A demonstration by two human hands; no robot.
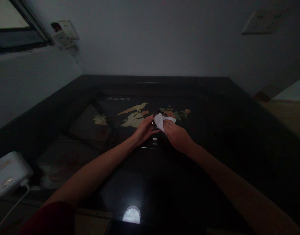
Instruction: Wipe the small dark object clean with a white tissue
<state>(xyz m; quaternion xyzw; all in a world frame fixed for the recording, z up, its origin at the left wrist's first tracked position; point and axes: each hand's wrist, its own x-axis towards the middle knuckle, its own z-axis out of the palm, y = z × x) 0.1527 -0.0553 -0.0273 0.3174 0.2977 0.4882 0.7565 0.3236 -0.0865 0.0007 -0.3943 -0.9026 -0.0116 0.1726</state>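
Over the middle of a glossy black table (150, 182), both of my hands meet around a small dark, shiny object (154, 123). My left hand (144, 130) grips its left side with the fingers closed on it. In my right hand (176, 134), which wears a ring, a folded white tissue (159, 121) is pinched and pressed against the object's right side. Tissue and fingers cover most of the object, and the dim light hides its exact kind.
A bird-and-flower picture (134, 119) decorates the tabletop behind my hands. At the left edge sits a white box-shaped device (10, 173) with a white cable (14, 207). Wall sockets (264, 21) are at the upper right, with more sockets (64, 37) at the upper left near a window (13, 26).
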